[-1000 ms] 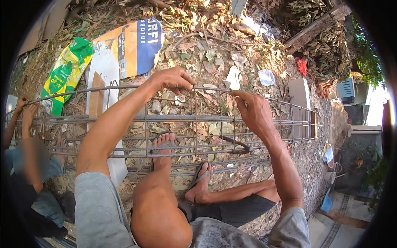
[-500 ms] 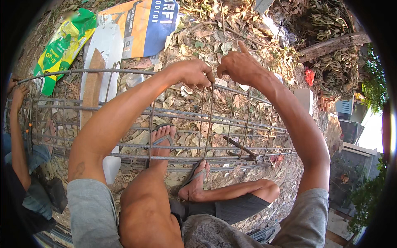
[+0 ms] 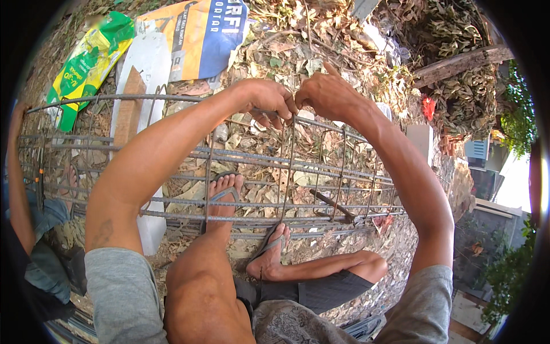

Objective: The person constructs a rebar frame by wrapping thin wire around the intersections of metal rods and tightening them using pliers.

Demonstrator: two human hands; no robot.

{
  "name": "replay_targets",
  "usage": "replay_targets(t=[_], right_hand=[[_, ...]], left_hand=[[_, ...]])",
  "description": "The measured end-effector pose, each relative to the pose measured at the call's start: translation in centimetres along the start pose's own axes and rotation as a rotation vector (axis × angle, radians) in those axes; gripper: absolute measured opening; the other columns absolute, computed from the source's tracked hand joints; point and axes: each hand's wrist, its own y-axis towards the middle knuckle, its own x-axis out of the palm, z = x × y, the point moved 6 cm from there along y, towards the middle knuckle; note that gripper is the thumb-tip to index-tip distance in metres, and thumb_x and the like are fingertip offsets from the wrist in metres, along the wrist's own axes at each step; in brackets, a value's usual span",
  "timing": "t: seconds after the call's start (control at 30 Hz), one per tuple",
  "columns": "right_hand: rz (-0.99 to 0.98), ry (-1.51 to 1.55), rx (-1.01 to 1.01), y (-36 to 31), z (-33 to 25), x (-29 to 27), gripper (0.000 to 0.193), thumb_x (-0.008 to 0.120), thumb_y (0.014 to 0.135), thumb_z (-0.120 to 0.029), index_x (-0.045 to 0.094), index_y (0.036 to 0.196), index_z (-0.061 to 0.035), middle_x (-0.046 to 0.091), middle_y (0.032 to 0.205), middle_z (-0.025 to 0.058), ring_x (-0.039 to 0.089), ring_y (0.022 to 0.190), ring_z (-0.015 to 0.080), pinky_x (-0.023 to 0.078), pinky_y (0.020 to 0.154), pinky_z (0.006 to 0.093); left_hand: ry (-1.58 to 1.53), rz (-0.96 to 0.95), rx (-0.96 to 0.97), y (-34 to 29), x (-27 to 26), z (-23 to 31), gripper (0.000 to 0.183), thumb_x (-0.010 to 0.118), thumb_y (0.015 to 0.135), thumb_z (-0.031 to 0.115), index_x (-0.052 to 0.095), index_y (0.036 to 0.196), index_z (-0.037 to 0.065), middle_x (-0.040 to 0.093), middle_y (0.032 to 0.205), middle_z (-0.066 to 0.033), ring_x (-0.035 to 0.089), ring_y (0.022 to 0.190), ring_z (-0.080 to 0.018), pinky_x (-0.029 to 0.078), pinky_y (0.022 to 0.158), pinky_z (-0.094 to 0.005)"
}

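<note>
A long cage of steel bars (image 3: 246, 202) with thin cross stirrups stretches sideways in front of me. My left hand (image 3: 270, 102) is curled over the cage's top bar, its fingers closed round it beside a stirrup (image 3: 289, 172). Meeting it at the same joint, my right hand (image 3: 331, 96) has thumb and fingers bent together in a pinch, one finger sticking up. Whatever sits between the right fingertips is too small to make out. A dark, rusty hand tool (image 3: 332, 206) lies slanted across the lower bars, to the right of my feet.
A wooden board (image 3: 130, 109) and a white plank (image 3: 150, 63) lean under the cage at left. Empty sacks, one green and yellow (image 3: 89, 66), one orange and blue (image 3: 200, 40), lie beyond. Another person's arm (image 3: 18, 172) reaches to the cage's left end. Dry leaves cover the ground.
My right hand has moved slightly left and down, its fingertips now close against my left hand. The other person's arm at far left has shifted up along the cage end.
</note>
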Motion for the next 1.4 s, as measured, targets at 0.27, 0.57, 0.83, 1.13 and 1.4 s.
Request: replay_targets(t=[0.27,0.57,0.83,1.13,1.4], right_hand=[[0.488,0.04,0.189,-4.6,-3.8,3.2,0.014,0.065,0.088,-0.007,0.063,0.074,-0.006,0.06,0.067,0.0086,0.059,0.065,0.0235,0.042,0.078,0.0444],[0.674,0.019,0.266,-6.7,-4.7,6.2,0.039,0.085,0.078,-0.033,0.065,0.103,-0.0112,0.06,0.089,0.0037,0.058,0.087,0.023,0.037,0.084,0.0439],[0.56,0.288,0.166,-5.5,-2.1,5.2,0.02,0.075,0.084,-0.019,0.069,0.098,-0.0051,0.068,0.089,0.0108,0.068,0.084,0.0293,0.048,0.081,0.0471],[0.112,0.602,0.275,-3.6,0.4,4.2,0.024,0.07,0.092,-0.016,0.079,0.112,-0.0055,0.076,0.1,0.0161,0.072,0.084,0.0262,0.055,0.078,0.041],[0.141,0.228,0.181,-2.6,-0.6,1.5,0.014,0.072,0.094,-0.019,0.079,0.105,-0.012,0.076,0.099,0.0077,0.07,0.098,0.0245,0.046,0.107,0.045]], left_hand=[[0.0,-0.006,-0.028,0.7,-0.8,-0.9,0.026,0.072,0.092,0.015,0.071,0.118,0.012,0.075,0.099,0.0011,0.066,0.069,-0.0064,0.049,0.051,-0.0237],[-0.032,-0.005,-0.04,1.5,-0.6,-0.5,0.032,0.071,0.091,0.012,0.07,0.123,0.011,0.076,0.1,-0.0014,0.062,0.061,-0.0056,0.042,0.042,-0.0218],[0.006,0.023,-0.027,1.1,-0.5,-0.6,0.024,0.073,0.089,0.02,0.072,0.111,0.01,0.075,0.096,-0.0019,0.068,0.066,-0.0081,0.045,0.046,-0.0205],[0.061,-0.106,-0.052,2.2,-0.3,-0.5,0.027,0.065,0.098,0.03,0.073,0.113,0.008,0.078,0.111,-0.0078,0.075,0.074,-0.0137,0.053,0.052,-0.0226],[-0.003,-0.211,-0.132,1.6,-0.4,-0.5,0.042,0.058,0.106,0.031,0.056,0.139,0.005,0.073,0.125,-0.011,0.074,0.083,-0.0223,0.058,0.06,-0.0313]])
